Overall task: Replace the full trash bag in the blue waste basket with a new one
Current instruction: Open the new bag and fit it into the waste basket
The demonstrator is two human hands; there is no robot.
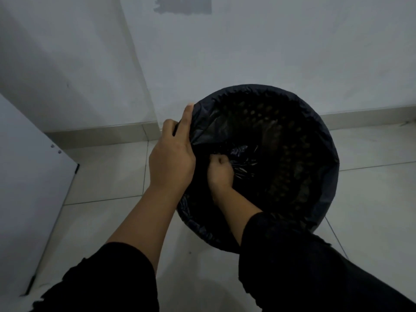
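Two forearms in dark sleeves reach forward and down from the bottom of the view toward a round waste basket standing on a pale tiled floor. A black trash bag lines the basket, its edge folded over the rim most of the way round, so the basket's own colour cannot be made out. Through the thin plastic on the inside, the basket's perforated wall shows as rows of small holes.

The right hand is down inside the basket near the closer left wall, its fingers curled into a fist around a bunch of crinkled bag plastic. The left hand is at the basket's left rim, higher up, gripping the folded bag edge there: the thumb lies along the top of the rim and the fingers curl over the outer side of the plastic.

To the left, near the viewer, a white panel with two small screws and a dark corner fitting stands on the floor. Beyond the basket, a pale skirting runs along the foot of a white wall. High on that wall there is a grey patch.
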